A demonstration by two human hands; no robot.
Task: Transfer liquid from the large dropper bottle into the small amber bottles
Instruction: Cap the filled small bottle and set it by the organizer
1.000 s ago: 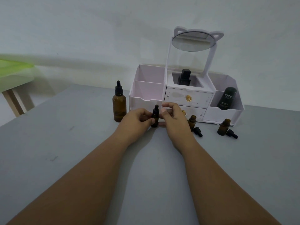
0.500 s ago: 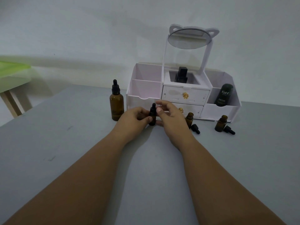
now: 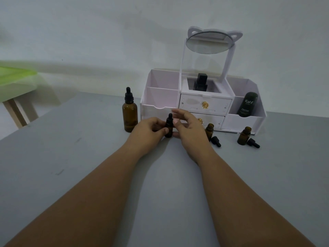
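Note:
The large amber dropper bottle (image 3: 130,114) stands capped on the grey table, left of my hands. My left hand (image 3: 149,129) grips a small amber bottle (image 3: 169,128) with its black dropper cap on. My right hand (image 3: 188,127) is just right of that cap with fingers spread, a fingertip close to or touching it. Two more small amber bottles stand uncapped: one (image 3: 209,131) beside my right hand, another (image 3: 244,136) further right. A black dropper cap lies by each, the nearer cap (image 3: 215,141) and the farther cap (image 3: 254,142).
A white organiser (image 3: 160,106) with drawers and a cat-ear mirror (image 3: 210,42) stands right behind the bottles. It holds a black bottle (image 3: 200,82) and a dark "Kahf" tube (image 3: 247,104). A green-topped stool (image 3: 16,81) is at far left.
My right hand's fingers have spread away from the small bottle's dropper cap. My left hand keeps its hold on the bottle. The camera view shifted slightly.

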